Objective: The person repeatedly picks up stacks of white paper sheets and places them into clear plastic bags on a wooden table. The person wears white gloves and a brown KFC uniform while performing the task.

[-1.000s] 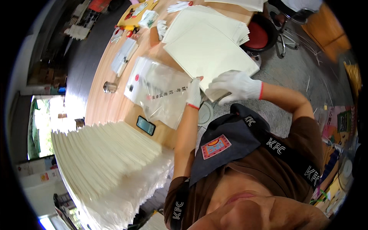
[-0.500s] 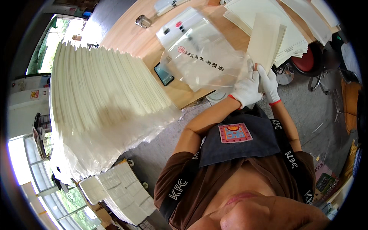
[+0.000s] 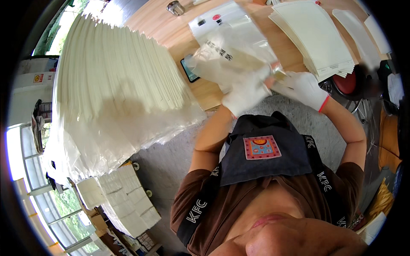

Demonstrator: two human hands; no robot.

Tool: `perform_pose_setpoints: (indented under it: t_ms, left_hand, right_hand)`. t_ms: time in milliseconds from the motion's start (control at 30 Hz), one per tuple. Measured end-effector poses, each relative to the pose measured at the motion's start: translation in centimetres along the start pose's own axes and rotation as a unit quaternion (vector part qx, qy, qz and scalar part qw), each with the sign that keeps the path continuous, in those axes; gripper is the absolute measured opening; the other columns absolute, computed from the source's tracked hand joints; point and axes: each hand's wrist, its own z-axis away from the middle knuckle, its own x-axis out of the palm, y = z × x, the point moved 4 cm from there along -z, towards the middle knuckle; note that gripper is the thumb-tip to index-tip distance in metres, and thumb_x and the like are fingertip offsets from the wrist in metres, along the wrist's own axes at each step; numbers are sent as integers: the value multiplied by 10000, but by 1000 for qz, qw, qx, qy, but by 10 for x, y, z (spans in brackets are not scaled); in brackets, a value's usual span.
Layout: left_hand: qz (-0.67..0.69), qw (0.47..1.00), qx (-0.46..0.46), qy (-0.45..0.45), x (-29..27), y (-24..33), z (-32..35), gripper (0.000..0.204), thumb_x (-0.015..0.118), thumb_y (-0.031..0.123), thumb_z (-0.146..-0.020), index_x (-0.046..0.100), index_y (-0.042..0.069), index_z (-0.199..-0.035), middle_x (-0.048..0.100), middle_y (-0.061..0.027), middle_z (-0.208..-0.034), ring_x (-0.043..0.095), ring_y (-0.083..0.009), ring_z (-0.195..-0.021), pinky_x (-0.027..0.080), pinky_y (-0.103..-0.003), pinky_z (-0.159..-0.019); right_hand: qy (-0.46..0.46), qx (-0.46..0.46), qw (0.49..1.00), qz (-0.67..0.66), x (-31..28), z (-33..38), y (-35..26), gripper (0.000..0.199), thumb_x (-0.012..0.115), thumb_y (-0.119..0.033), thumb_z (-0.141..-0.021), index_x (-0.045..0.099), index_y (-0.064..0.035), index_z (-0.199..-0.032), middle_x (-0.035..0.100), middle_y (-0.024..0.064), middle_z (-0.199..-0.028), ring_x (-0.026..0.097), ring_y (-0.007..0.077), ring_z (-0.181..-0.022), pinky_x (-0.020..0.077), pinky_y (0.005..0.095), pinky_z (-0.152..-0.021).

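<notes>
Both my hands wear white gloves with red cuffs and meet at the table's near edge. My left hand (image 3: 247,96), blurred by motion, is closed on the near edge of a clear plastic bag (image 3: 218,66) with dark printing. The bag's body stretches away to the left over a pile of flat clear bags (image 3: 261,39). Beside it my right hand (image 3: 309,89) pinches a cream paper piece (image 3: 282,88), seen nearly edge-on at the bag's mouth. Glove and blur partly hide the paper, so how much of it lies inside the bag cannot be made out.
On the wooden table (image 3: 149,26) lie a phone (image 3: 189,70), a metal cup (image 3: 175,7) and a fanned stack of cream sheets (image 3: 316,36). A tall plastic-wrapped paper stack (image 3: 124,81) rises at left. White bundles (image 3: 126,200) stand lower left; a red-seated stool (image 3: 345,84) is at right.
The cream paper has swung down from upright above my hands to near the bag. My left hand has moved left and gripped the bag; my right hand has shifted right.
</notes>
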Motion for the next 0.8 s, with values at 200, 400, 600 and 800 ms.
perform_pose_setpoints:
  t_ms: [200,400,600,800]
  left_hand:
    - [28,987,117,109,56,-13,74,121,645,93,-771,638,82,-891,608,-49,-658,582,-219,-523,456,-299,-496]
    - [-81,991,72,73,62,35,-25,327,579,72,-676,680,204,-958,602,-60,-694,594,-245,-605,466,-366,-542]
    - [40,988,-135,63,68,-58,-12,148,589,85,-735,615,139,-871,620,-95,-771,626,-266,-701,487,-380,-611]
    - [-41,999,-31,-5,87,-37,78,217,593,49,-713,629,78,-925,602,-101,-736,590,-286,-677,475,-362,-626]
  right_hand:
    - [32,159,689,-707,48,-36,39,331,600,-331,-849,659,-31,-976,657,129,-923,625,169,-831,498,302,-735]
    - [302,-17,948,99,66,-82,12,378,569,-433,-855,629,-61,-830,636,83,-751,604,181,-699,488,367,-627]
    - [52,182,974,-126,72,-50,-14,346,670,-171,-702,590,-74,-1024,607,116,-1014,578,287,-950,475,386,-804]
    - [280,138,950,26,76,-3,21,375,607,-190,-761,533,-74,-1111,589,163,-1087,585,303,-985,453,416,-836]
